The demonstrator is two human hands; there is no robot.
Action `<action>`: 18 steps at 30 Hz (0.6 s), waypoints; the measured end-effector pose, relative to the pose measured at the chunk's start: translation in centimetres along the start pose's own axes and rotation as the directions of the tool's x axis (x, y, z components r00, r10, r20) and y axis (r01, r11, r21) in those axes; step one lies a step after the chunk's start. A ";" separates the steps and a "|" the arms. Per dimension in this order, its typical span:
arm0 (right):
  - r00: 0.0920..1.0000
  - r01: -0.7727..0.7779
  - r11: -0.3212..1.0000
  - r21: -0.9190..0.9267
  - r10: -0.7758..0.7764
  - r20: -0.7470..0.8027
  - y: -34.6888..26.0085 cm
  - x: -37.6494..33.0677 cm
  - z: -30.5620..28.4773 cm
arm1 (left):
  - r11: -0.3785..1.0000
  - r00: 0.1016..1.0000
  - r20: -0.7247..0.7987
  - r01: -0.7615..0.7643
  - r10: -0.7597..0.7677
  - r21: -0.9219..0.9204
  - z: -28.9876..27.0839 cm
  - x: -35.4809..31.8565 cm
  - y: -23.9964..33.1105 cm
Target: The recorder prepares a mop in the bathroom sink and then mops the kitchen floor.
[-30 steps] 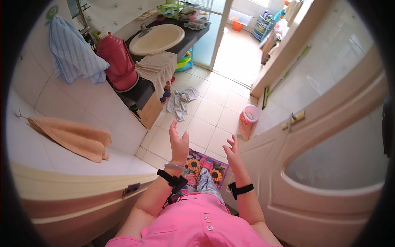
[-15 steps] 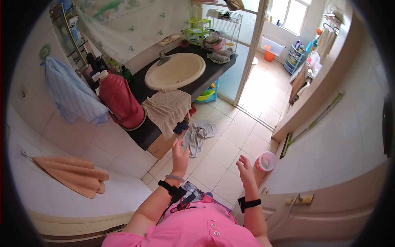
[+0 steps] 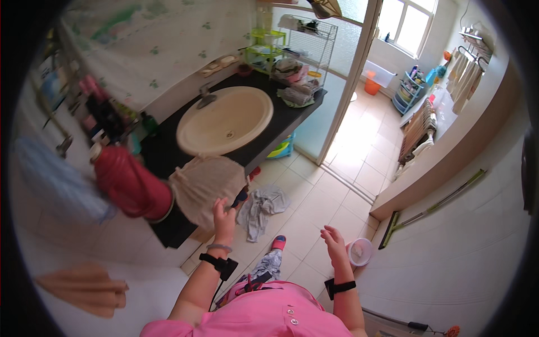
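Head view: the left hand, empty, fingers slightly apart, overlaps the beige cloth on the counter; contact cannot be told. The right hand, also empty, fingers loosely parted, hangs near the bucket. Grey cloth lies unlifted.

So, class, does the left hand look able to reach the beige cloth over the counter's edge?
Probably yes: the left hand looks empty and overlaps the beige cloth in view; nothing visible blocks it, though depth is uncertain.
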State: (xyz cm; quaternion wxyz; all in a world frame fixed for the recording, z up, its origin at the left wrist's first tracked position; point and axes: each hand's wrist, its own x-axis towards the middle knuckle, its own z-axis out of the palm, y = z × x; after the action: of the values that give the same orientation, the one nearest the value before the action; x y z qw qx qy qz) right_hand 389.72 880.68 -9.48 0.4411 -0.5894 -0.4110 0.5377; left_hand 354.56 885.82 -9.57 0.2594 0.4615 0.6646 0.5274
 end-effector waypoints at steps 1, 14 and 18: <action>1.000 0.003 1.000 -0.004 -0.003 -0.015 -0.6 1.8 -0.1 | 0.998 1.000 -0.009 0.027 -0.028 -0.048 0.8 1.6 0.2; 0.979 -0.064 0.998 -0.006 0.061 -0.195 -6.8 17.7 -6.6 | 0.985 0.952 0.308 0.053 0.000 -0.163 21.4 18.3 5.0; 0.949 -0.131 0.991 -0.035 0.115 -0.295 -5.0 19.3 -11.6 | 0.998 0.901 0.434 0.025 0.001 -0.054 28.0 19.9 7.3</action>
State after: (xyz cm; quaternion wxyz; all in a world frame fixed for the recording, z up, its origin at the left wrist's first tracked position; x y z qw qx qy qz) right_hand 402.82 899.65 -9.55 0.4464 -0.6986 -0.3182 0.4598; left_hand 371.61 916.55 -8.52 0.4173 0.5555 0.5774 0.4288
